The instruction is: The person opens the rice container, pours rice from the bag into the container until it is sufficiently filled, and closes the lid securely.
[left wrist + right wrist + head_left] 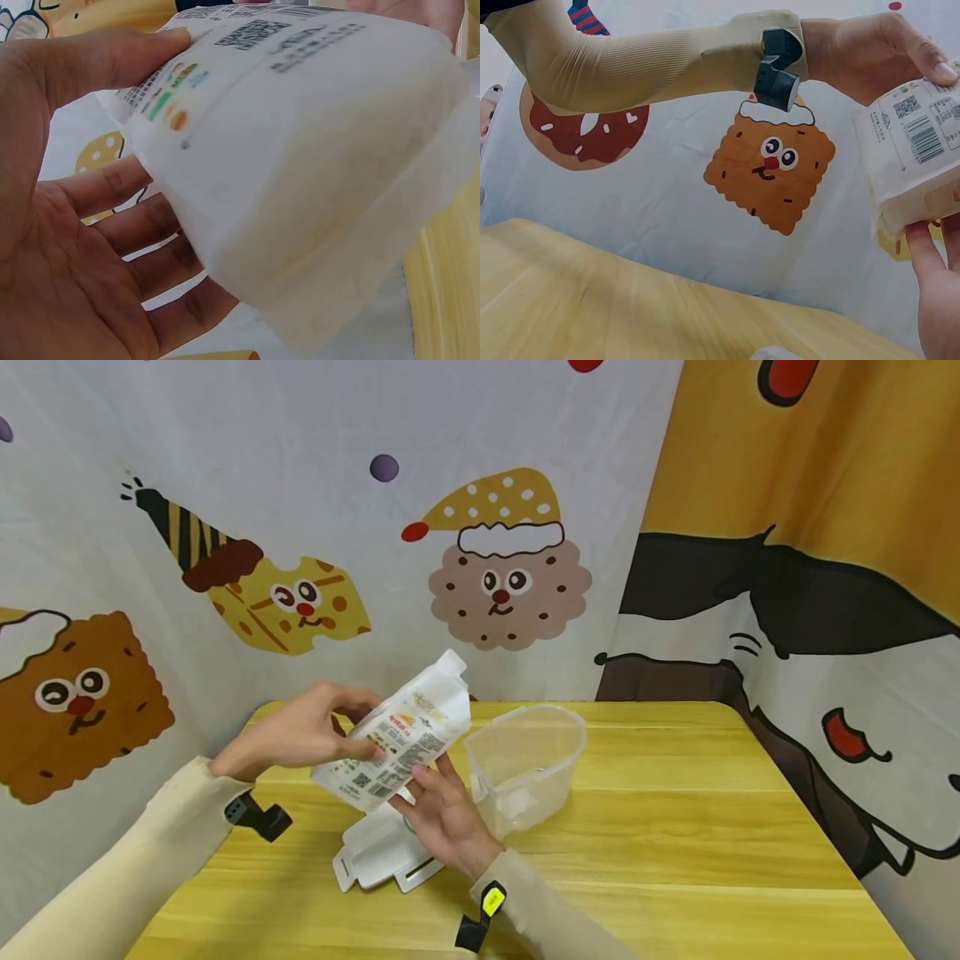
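Head view showed one white plastic food pouch with printed label (401, 739), held tilted above the yellow wooden surface (675, 843) between two hands. The left hand (300, 735) gripped it from the left side, thumb on the printed face and fingers curled behind. The right hand (442, 814) supported the pouch's lower edge from underneath, fingers pointing up against it. The label carried a QR code, small blocks of text and an orange-yellow picture, all too small to read. One clear empty plastic container (528, 764) stood just to the right of the pouch. One flat white cardboard piece (378, 860) lay on the surface under the hands. Both forearms wore cream sleeves, each with a black wrist mount. Cartoon-printed curtains hung behind the surface.

Left wrist view showed the pouch (300, 172) close up and blurred, filling most of the frame. The left hand (82, 247) had its thumb lying on the upper printed face and four fingers (120, 184) spread underneath the pouch. A QR code and green and orange marks were visible; the writing was unreadable.

Right wrist view showed the pouch (919, 157) at the right edge, with one QR code and one barcode on its face; the small print was not legible. The left hand (877, 49) clasped its top from above, and the right hand's fingers (922, 247) touched its lower edge.
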{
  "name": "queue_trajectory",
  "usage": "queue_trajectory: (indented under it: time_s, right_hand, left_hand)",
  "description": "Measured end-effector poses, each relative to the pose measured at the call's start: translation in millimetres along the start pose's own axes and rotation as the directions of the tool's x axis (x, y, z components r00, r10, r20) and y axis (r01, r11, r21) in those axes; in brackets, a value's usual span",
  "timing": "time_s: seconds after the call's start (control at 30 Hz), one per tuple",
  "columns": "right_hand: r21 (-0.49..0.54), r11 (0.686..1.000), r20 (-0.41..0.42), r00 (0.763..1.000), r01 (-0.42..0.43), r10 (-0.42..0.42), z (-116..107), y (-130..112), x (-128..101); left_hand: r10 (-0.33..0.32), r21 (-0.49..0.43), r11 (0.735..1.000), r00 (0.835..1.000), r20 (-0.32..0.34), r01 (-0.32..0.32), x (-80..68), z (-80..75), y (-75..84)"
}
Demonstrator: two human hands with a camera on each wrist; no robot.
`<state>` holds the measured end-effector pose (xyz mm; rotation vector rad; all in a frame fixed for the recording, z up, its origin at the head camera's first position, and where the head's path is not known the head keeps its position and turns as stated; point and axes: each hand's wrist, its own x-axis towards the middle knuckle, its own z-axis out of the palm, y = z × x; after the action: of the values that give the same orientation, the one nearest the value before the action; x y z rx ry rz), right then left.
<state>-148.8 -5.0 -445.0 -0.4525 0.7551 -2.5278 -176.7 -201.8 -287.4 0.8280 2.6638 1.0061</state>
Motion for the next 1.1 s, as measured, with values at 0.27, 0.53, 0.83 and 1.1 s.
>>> queue_trajectory:
  time_s: [0.27,0.53,0.83,1.1]
  right_hand:
    - [0.068,0.997,0.04,0.999,0.033,-0.036,-3,2,-1]
    - [0.083,0.996,0.067,0.997,0.023,-0.029,-4,3,-2]
    - [0.11,0.994,0.077,0.997,-0.024,0.016,-8,7,-3]
    - [0.125,0.992,0.082,0.997,-0.025,0.015,-12,10,-4]
  left_hand:
    - [-0.012,-0.016,1.0,0.999,0.029,0.013,2.0,-0.5,3.2]
    - [0.002,0.027,1.0,0.996,0.09,-0.005,-2.8,-10.2,6.8]
    - [-0.103,0.03,0.995,0.984,0.147,0.1,-4.6,-12.3,14.5]
    - [-0.084,0.091,0.993,0.988,0.126,0.073,1.7,-10.6,17.5]
